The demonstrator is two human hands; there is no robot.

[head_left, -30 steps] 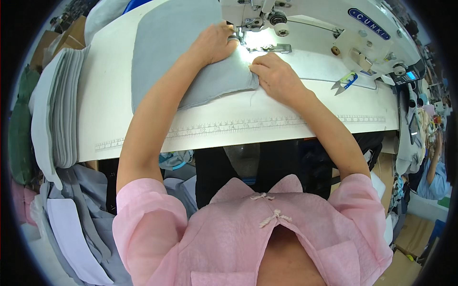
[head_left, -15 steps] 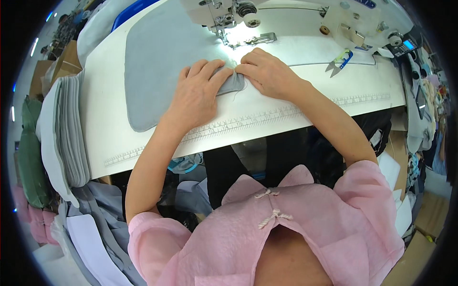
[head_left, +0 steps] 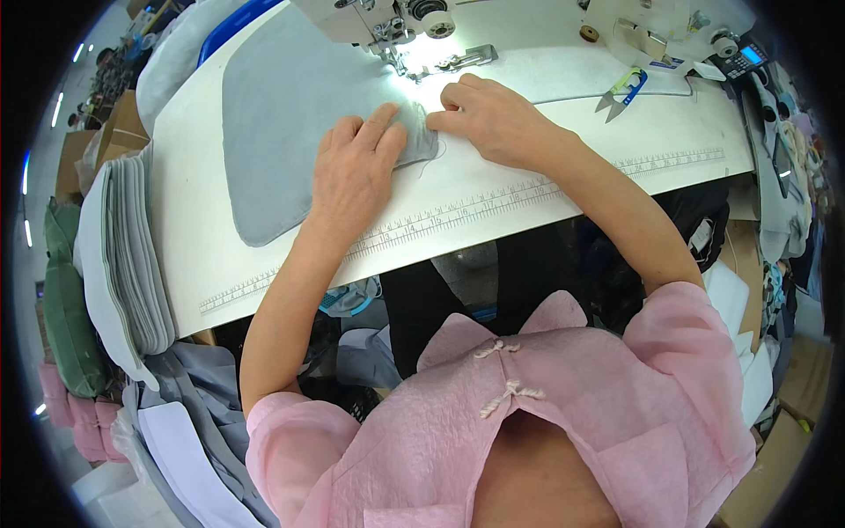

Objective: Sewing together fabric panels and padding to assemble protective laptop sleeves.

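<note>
A grey fabric piece [head_left: 273, 132] with rounded corners lies on the white sewing table [head_left: 189, 220]. Its right end reaches close to the lit needle area of the sewing machine [head_left: 387, 31]. My left hand [head_left: 356, 167] rests on this piece near its right end, fingers spread and slightly bent. At the right edge my right hand [head_left: 497, 123] has its fingers curled, with the thumb tip against the fabric; what lies under those fingers is hidden. A loose thread [head_left: 437, 151] trails from the corner between my hands.
Blue and green thread snips [head_left: 627, 92] and a brown bobbin [head_left: 589, 33] lie to the right. A printed ruler [head_left: 458, 209] runs along the front edge. Stacked grey pieces [head_left: 132, 255] hang at the table's left side. A small keypad device [head_left: 744, 57] stands at the far right.
The fabric's right end was bunched up between my hands and now lies flatter. My left fingers have loosened, and the gap between my hands is wider. The whole view has shifted slightly.
</note>
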